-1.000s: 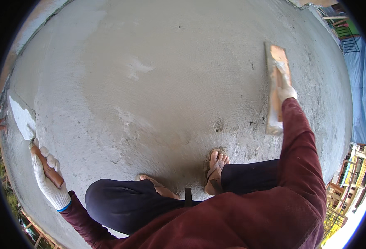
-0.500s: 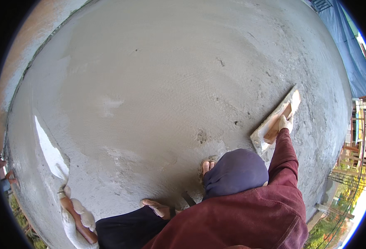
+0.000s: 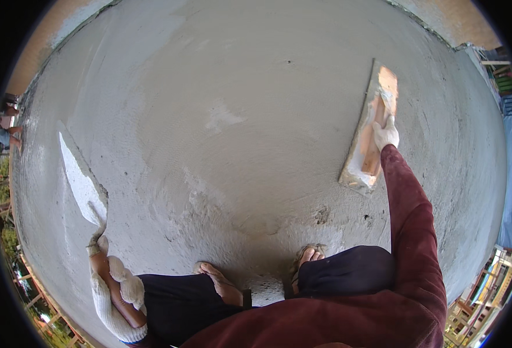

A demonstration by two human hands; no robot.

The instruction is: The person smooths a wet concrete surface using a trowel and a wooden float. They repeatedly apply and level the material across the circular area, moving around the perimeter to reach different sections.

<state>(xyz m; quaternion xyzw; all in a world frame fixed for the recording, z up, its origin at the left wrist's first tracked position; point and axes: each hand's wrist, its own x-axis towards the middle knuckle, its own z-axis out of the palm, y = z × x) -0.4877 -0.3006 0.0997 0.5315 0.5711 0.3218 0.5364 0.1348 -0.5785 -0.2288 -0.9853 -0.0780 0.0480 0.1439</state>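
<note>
1. Right hand [image 3: 385, 134], gloved, closed around the handle of a long wooden float [image 3: 367, 130] lying flat on wet cement [image 3: 256, 116], far right.
2. Left hand [image 3: 114, 287], gloved, wrapped round a steel trowel [image 3: 82, 182], lower left; handle hidden inside the glove.
3. Sandalled feet [image 3: 221, 284] partly cut off by dark trousers.

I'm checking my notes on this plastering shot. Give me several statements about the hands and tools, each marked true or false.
1. The right hand grips a long wooden float lying on the wet cement surface. True.
2. The left hand is bare. False: it wears a white glove.
3. The left hand holds a steel trowel. True.
4. The person wears boots. False: the feet are in open sandals.
5. The float lies between the feet. False: it lies far out to the right.
</note>
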